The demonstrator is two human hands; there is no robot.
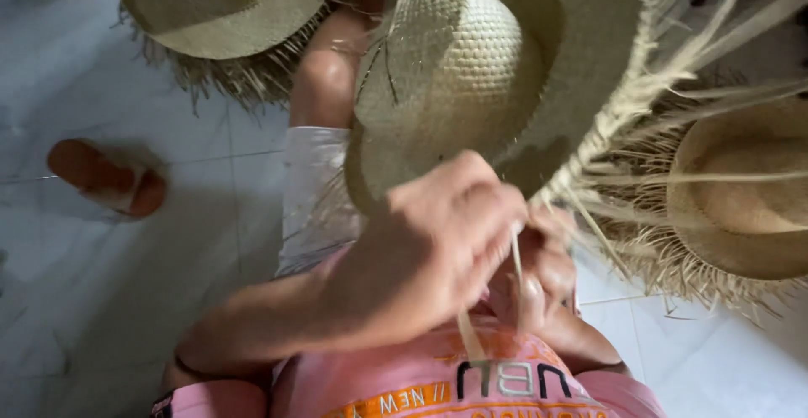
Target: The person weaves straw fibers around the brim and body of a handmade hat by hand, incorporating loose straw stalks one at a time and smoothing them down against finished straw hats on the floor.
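A pale woven straw hat (471,73) with a fringed, unfinished brim lies across my lap, crown facing up. My left hand (429,241) is closed on the near brim edge and pinches a loose straw strip (468,334) that hangs down over my pink shirt. My right hand (543,271) sits just behind and under it, fingers curled around the same brim edge and strands. Much of the right hand is hidden by the left.
Another straw hat (227,5) lies on the white tile floor at top left, and a browner fringed one (741,191) at right. An orange sandal (105,178) rests on the floor at left. My bare knee (324,81) points forward.
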